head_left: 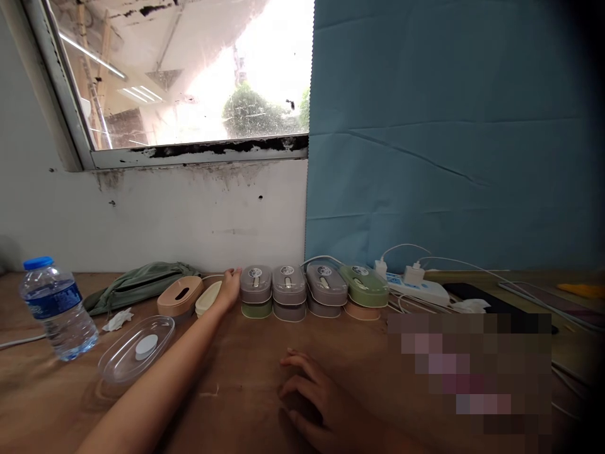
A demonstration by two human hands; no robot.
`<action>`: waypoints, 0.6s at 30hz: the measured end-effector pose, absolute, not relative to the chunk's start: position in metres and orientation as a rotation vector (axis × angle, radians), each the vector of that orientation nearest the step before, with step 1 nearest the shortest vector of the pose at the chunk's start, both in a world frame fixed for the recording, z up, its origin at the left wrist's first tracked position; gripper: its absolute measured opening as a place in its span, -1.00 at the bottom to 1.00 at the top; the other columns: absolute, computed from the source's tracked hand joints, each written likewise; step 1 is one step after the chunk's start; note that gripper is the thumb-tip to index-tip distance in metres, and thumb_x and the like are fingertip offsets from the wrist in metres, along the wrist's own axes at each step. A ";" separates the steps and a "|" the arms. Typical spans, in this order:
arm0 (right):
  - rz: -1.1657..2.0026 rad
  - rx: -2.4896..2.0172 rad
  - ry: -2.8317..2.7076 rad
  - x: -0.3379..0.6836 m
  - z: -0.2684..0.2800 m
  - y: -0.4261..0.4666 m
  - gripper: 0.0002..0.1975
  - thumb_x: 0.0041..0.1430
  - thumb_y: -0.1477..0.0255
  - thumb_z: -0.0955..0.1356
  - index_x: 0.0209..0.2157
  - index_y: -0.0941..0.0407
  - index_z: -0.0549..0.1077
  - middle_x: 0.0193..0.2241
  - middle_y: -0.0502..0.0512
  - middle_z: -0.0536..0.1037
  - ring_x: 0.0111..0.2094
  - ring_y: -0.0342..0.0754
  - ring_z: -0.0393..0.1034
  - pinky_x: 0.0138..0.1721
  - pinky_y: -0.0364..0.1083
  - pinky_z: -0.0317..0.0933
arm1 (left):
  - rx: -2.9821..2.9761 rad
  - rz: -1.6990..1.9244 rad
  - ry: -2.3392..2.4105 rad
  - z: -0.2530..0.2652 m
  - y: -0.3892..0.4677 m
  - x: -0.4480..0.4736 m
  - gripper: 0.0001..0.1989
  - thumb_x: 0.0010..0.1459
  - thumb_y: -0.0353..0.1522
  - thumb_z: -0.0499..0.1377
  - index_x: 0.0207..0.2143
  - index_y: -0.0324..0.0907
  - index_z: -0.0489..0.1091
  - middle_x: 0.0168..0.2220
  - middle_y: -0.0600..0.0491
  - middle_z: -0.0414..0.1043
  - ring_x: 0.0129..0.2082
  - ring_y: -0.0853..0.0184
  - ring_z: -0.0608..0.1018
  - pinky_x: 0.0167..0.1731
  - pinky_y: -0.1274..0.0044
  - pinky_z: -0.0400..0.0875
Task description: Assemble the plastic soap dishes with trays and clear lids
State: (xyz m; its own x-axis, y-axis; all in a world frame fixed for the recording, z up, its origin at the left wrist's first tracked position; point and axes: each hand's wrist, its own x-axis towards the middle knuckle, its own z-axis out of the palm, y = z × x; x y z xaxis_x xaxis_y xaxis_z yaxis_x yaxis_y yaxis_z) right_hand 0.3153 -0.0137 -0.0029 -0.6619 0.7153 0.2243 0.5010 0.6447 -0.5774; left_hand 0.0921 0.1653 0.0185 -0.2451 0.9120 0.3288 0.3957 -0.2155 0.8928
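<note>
My left hand reaches to the back of the table, its fingers stretched out against the left side of a grey-lidded lunch box with a green base. Just left of that hand lies a cream lid or box part, partly hidden by my wrist. My right hand hovers low over the table, fingers apart and nothing in them. Beside the first box stand more lunch boxes in a row: two grey ones and one with a green lid over an orange base.
On the left are a water bottle, a clear oval lid with a white disc, an orange container, crumpled tissue and a green bag. A power strip with cables and a black object lie right.
</note>
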 end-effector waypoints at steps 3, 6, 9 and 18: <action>0.665 -0.956 -2.406 0.315 -0.006 -0.013 -0.78 0.03 0.53 0.24 -0.24 0.07 0.36 0.05 0.11 0.19 0.17 0.01 -0.08 0.12 0.01 -0.04 | 1.801 1.405 1.747 0.021 0.150 0.082 -0.68 0.11 -0.34 -0.03 -0.11 -0.34 0.15 -0.02 -0.24 0.17 0.07 0.13 0.20 0.05 0.33 0.04; 0.663 -0.957 -2.399 0.314 -0.008 -0.013 -0.78 0.03 0.54 0.23 -0.26 0.06 0.35 0.03 0.10 0.19 0.16 -0.01 -0.07 0.11 0.00 -0.03 | 2.026 1.299 1.887 0.016 0.130 0.070 -0.71 0.07 -0.44 -0.03 -0.11 -0.32 0.16 -0.03 -0.21 0.14 0.04 0.14 0.21 0.03 0.34 0.06; 0.652 -0.951 -2.400 0.314 -0.009 -0.014 -0.78 0.01 0.57 0.23 -0.27 0.06 0.36 0.02 0.09 0.20 0.16 -0.02 -0.07 0.11 0.00 -0.03 | 2.174 1.159 2.016 0.004 0.112 0.060 -0.73 0.02 -0.50 -0.03 -0.16 -0.30 0.21 -0.10 -0.19 0.18 -0.05 0.10 0.28 -0.04 0.27 0.12; 0.632 -0.945 -2.407 0.313 -0.008 -0.014 -0.78 0.00 0.59 0.23 -0.30 0.07 0.36 -0.02 0.11 0.24 0.15 0.00 -0.03 0.09 0.02 0.01 | 2.366 1.018 2.129 -0.021 0.107 0.044 -0.73 0.03 -0.56 -0.08 -0.22 -0.30 0.28 -0.28 -0.16 0.36 -0.21 0.12 0.38 -0.20 0.32 0.19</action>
